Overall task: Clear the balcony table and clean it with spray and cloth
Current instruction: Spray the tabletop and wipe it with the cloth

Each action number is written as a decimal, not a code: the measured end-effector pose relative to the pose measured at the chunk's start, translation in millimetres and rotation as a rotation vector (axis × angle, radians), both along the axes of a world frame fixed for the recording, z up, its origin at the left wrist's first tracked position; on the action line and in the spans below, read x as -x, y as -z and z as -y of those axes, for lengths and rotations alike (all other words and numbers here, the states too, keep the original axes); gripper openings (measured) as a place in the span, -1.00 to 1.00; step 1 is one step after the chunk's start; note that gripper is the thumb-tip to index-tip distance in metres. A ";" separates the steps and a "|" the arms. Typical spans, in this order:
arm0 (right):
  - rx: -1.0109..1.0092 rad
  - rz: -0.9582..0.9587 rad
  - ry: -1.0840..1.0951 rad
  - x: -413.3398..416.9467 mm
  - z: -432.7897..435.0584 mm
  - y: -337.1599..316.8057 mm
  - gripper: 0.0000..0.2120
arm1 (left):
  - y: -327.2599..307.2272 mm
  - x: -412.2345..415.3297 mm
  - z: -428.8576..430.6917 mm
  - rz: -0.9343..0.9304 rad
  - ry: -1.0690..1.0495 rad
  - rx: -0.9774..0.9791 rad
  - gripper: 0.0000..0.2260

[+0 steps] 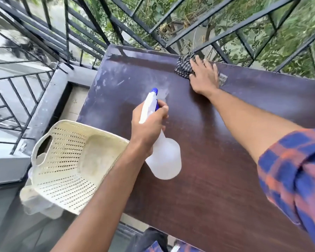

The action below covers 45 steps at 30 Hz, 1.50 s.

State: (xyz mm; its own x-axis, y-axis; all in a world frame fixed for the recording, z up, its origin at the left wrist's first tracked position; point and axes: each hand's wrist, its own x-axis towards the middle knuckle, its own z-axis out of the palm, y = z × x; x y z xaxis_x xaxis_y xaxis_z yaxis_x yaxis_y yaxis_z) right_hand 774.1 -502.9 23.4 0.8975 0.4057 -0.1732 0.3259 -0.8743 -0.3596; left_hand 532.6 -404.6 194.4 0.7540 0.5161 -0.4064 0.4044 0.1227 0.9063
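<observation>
Outdoors, one spray bottle [164,160] and one cloth [183,68] are handled over a single brown table [225,170] by two bare hands.
Counted out: the one translucent bottle with a blue nozzle is gripped round its neck by the left hand [147,124], fingers curled closed on it, and is held tilted above the tabletop's middle; the one checked cloth is pressed flat at the far edge under the right hand [205,79], whose fingers are spread and straight (a plaid sleeve [295,179] is seen on that arm). One cream perforated basket [62,160] is seen just beside the table's left edge. Pale dusty smears are shown on the far left of the dark wood surface. The balcony is enclosed by a black metal railing [42,113], with green foliage beyond.
</observation>
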 end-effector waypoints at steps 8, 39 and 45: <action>0.012 0.047 -0.035 125.7 13.8 -2.2 -0.43 | -13.0 63.3 10.5 0.054 0.040 0.042 -0.93; -0.265 0.053 -0.178 440.7 42.7 -32.5 -0.51 | 3.7 322.5 -89.5 0.054 0.168 0.143 -0.89; -0.283 -0.022 -0.395 483.6 13.0 -22.6 -0.54 | 11.7 330.5 -89.7 0.051 0.112 0.181 -0.82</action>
State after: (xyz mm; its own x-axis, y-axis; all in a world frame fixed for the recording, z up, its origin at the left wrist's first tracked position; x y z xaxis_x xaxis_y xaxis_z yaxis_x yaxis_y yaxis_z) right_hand 290.5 -515.9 46.0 0.6630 0.7482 -0.0243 0.6024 -0.5525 -0.5760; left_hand 202.0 -314.9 182.7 0.8245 0.3502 -0.4444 0.3785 0.2424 0.8933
